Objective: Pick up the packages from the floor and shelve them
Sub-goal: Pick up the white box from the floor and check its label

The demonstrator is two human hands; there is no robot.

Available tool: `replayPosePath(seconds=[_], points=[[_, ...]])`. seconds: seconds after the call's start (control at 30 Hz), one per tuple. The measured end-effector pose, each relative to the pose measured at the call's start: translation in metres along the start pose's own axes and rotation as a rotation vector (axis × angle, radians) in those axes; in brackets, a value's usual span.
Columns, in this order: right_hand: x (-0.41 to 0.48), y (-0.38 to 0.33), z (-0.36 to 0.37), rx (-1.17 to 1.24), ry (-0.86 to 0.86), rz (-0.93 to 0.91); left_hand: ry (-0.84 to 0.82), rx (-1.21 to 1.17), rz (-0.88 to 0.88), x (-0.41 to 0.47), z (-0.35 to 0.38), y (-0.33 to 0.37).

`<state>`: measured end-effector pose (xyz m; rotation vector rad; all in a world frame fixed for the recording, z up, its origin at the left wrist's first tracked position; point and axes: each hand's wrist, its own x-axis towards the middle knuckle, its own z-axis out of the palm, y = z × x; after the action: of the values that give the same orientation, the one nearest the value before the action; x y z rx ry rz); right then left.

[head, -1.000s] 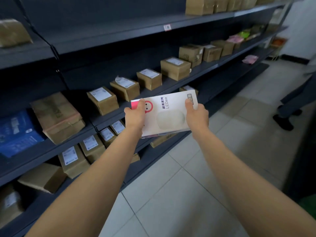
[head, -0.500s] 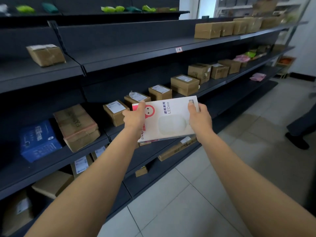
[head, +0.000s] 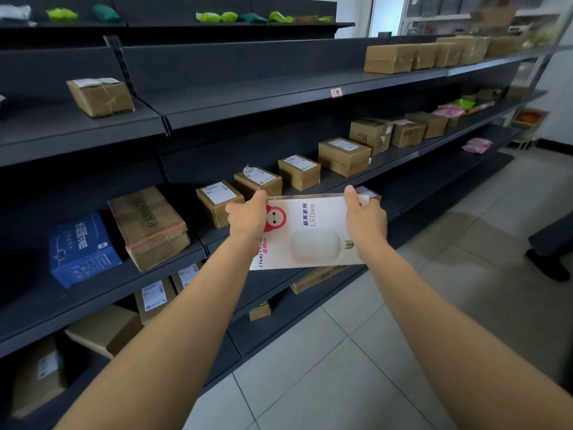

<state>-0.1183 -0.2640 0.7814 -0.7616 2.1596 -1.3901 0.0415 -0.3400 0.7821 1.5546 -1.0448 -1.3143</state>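
Note:
I hold a white LED bulb box (head: 310, 234) with a red round mascot and a printed bulb, flat between both hands in front of the dark shelving. My left hand (head: 248, 217) grips its left end and my right hand (head: 366, 221) grips its right end. The box hovers at the height of the middle shelf (head: 400, 158), in front of a row of small brown cartons (head: 299, 172). The upper shelf (head: 248, 97) above it has a wide bare stretch.
A blue box (head: 82, 249) and a large taped carton (head: 148, 226) sit on the shelf to the left. More cartons (head: 390, 58) line the upper shelf at right. A person's leg and shoe (head: 545, 265) stand on the tiled floor (head: 341, 383) at the right edge.
My view has tilted upward, showing the higher shelves. Both hands have kept their grip on the box and carried it a little upward and closer to the shelving.

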Motion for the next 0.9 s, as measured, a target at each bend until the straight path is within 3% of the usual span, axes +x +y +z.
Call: replayPosePath(seconds=[0.73, 0.9], points=[[-0.002, -0.003, -0.009, 0.193, -0.102, -0.049, -0.061, -0.031, 0.109, -0.007, -0.009, 0.001], [-0.001, -0.002, -0.004, 0.089, -0.078, -0.103, -0.048, -0.039, 0.131, -0.008, -0.013, 0.004]])
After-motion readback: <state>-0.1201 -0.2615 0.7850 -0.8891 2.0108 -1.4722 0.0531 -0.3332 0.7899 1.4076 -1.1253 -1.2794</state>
